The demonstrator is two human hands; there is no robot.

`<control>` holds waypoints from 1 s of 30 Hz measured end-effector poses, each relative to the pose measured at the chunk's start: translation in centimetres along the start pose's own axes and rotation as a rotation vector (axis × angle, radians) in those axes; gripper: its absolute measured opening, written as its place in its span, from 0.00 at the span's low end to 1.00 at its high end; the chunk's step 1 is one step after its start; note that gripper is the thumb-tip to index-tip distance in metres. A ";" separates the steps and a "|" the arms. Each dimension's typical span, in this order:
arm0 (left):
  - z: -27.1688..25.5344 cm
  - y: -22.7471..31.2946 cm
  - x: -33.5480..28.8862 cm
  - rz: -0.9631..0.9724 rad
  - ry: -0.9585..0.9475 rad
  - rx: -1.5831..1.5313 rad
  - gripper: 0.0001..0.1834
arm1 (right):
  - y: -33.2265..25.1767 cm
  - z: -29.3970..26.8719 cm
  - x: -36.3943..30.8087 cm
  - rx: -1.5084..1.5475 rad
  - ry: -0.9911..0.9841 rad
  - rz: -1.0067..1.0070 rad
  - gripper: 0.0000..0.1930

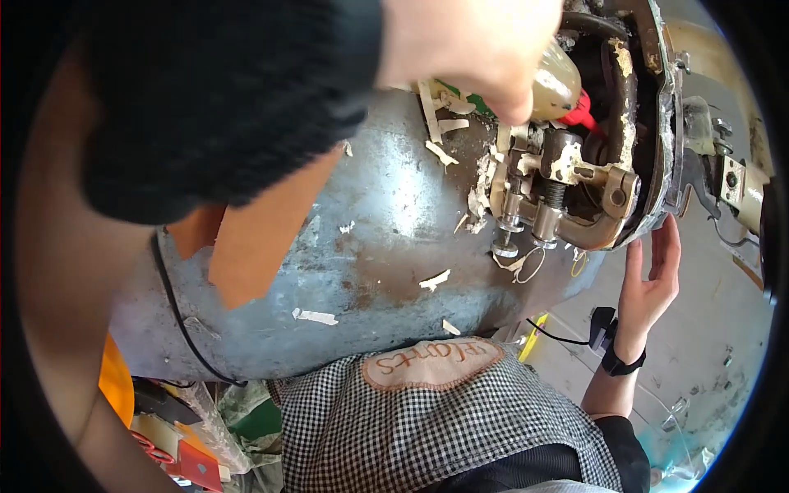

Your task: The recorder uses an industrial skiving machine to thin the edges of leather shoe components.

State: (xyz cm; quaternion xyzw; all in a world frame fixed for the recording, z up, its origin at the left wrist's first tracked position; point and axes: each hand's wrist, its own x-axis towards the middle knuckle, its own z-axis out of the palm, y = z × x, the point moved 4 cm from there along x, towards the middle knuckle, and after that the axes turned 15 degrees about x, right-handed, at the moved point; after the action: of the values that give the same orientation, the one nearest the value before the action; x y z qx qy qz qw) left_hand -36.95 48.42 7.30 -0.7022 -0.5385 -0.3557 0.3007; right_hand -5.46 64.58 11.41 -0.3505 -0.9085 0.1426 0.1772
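My left hand (pixel 477 53) reaches in from the left in a black fluffy sleeve and is closed around a squeeze bottle (pixel 557 82). The bottle is translucent and yellowish with a green patch, and its red nozzle (pixel 582 112) points into the machine head (pixel 629 90). The upper part of this hand is cut off by the frame. To the right and lower, my right hand (pixel 651 283) has its fingers stretched up against the underside of the machine's edge, thumb apart. Its fingertips are partly hidden behind that edge. Thumbscrews (pixel 505 246) and a metal arm (pixel 596 230) lie between both hands.
A worn metal work surface (pixel 394 271) carries cream scraps (pixel 315 316) and flat orange-brown pieces (pixel 263 238). A black cable (pixel 173 287) runs down its left side. Scissors with red handles (pixel 152 448) are at lower left. My checked apron (pixel 411 419) meets the near edge.
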 end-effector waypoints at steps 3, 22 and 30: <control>-0.2 1.3 -2.5 0.108 0.139 0.076 0.20 | -0.5 0.0 -0.1 0.029 -0.007 -0.015 0.28; 0.6 1.7 -4.6 0.089 0.392 0.131 0.15 | -0.1 0.7 -0.1 0.037 0.006 -0.043 0.28; -2.2 -0.6 -4.6 0.159 0.228 0.239 0.16 | -0.8 0.6 -0.1 0.040 0.026 -0.086 0.29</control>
State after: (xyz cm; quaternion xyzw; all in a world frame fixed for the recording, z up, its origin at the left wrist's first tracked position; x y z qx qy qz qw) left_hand -38.66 44.26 4.75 -0.6569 -0.4820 -0.3416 0.4685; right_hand -6.08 63.88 11.16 -0.3095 -0.9173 0.1485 0.2018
